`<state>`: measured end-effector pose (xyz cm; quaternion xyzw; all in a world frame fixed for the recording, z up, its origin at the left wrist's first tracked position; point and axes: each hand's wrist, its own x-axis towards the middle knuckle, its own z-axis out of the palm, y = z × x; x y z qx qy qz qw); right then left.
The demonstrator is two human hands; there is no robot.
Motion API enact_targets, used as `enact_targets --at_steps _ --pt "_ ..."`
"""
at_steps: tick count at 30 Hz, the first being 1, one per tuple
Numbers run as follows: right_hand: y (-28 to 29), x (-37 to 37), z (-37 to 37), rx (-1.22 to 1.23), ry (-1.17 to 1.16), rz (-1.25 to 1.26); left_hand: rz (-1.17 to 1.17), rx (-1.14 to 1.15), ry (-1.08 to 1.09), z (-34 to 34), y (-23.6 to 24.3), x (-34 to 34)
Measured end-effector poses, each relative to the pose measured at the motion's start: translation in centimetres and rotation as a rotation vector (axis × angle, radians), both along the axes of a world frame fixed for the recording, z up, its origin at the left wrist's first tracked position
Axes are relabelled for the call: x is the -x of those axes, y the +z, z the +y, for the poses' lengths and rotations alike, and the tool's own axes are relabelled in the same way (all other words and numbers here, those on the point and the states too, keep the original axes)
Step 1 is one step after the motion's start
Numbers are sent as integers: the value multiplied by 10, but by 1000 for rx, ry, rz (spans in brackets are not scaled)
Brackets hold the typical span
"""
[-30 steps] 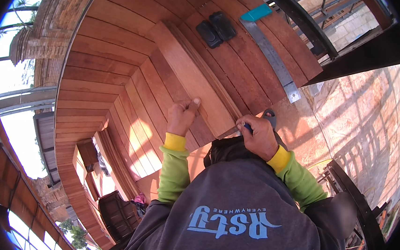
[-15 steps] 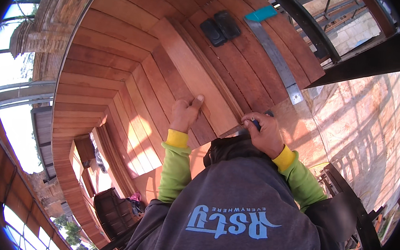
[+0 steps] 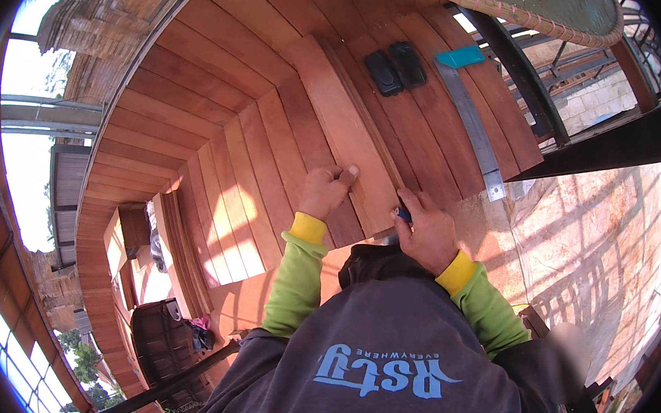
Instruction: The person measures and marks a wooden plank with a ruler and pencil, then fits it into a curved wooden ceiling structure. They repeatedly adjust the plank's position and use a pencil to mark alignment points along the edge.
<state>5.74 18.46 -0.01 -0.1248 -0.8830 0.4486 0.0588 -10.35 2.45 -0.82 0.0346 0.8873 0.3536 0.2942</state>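
Resting left hand point(image 3: 325, 194), fingers curled, grip unclear, at left edge of long reddish-brown wooden plank point(image 3: 345, 122) on slatted worktop point(image 3: 428, 129), gripping partly hidden blue tool point(image 3: 403, 213) in fingers of right hand point(image 3: 429, 236) by plank's near end.

Blue lettering point(image 3: 391, 373), upside down, on dark shirt point(image 3: 415, 318); two lines

i see hand room between the black two-part rounded case point(image 3: 384, 74) and the teal-handled steel square point(image 3: 471, 128); the long reddish-brown wooden plank point(image 3: 345, 134) blocks the case's left.
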Motion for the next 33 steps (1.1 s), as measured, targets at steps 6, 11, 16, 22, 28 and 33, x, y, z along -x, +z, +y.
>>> enact_targets --at_steps 6,11,16,22,28,33 --pt "-19 -12 6 158 29 173 38 13 -29 -3 -7 1" --pt "-18 -20 11 184 59 170 28 -55 -1 -1 -5 -2" --pt "-32 -22 12 352 -2 178 20 -41 5 -1 -5 -1" --pt "-33 -24 13 390 -30 167 29 -69 18 -3 -10 0" --pt "-35 -25 10 498 -66 144 41 10 -22 -3 -10 2" --pt "-35 -24 9 377 -57 190 -10 14 -8 2 1 0"
